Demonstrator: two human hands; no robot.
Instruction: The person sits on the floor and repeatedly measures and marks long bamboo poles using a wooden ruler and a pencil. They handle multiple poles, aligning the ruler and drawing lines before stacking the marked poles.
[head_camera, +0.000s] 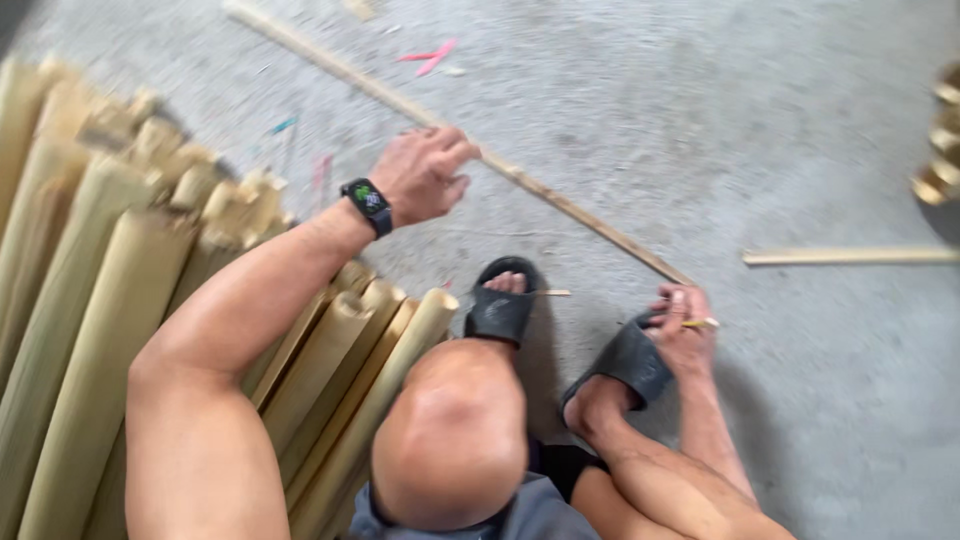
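The left hand (425, 172), a dark watch (367, 203) on its wrist, closes its grip around a long thin bamboo strip (560, 200) that lies across the concrete floor (780, 130), running from 11 o'clock down toward 4 o'clock. The right hand (683, 335), at 4 o'clock by the strip's near end, pinches a small yellow pencil (700, 323). Split bamboo poles (110, 300) are stacked at 9 o'clock.
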